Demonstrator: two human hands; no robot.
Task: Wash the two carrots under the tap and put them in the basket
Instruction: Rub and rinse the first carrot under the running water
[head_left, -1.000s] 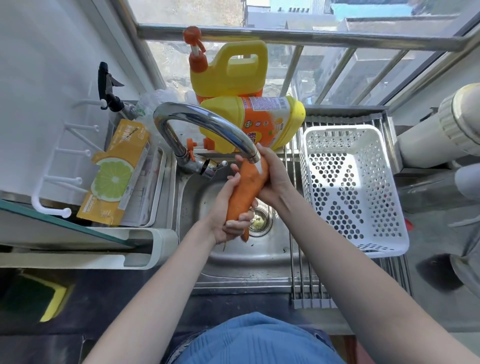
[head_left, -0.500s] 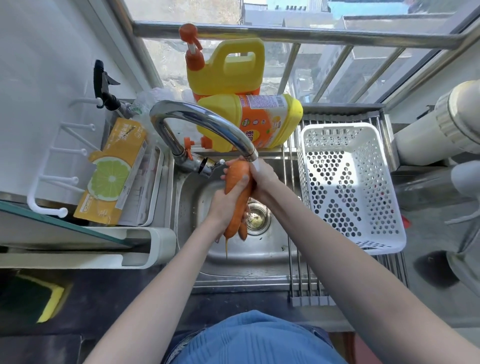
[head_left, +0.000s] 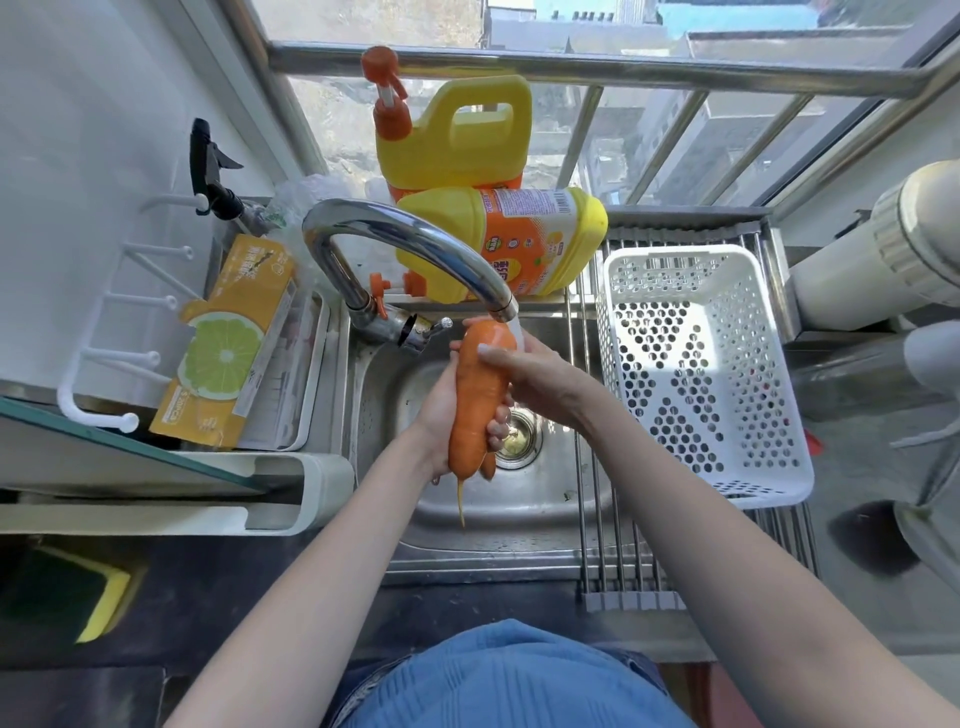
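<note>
Washing is under way: the left hand (head_left: 441, 410) wraps its fingers around a carrot (head_left: 475, 397) held just below the tap spout (head_left: 501, 306), while the right hand (head_left: 524, 371) presses its fingers on the carrot's top. A second carrot tip (head_left: 488, 464) peeks behind. Next, probably, comes carrying them right of the tap into the empty white basket (head_left: 769, 364).

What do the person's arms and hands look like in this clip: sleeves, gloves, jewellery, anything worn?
Both forearms are bare, with no sleeve in view. The left hand and right hand wear no gloves, and no rings, watch or bracelet show. The only clothing visible is a blue ribbed garment at the bottom edge of the head view.
</note>
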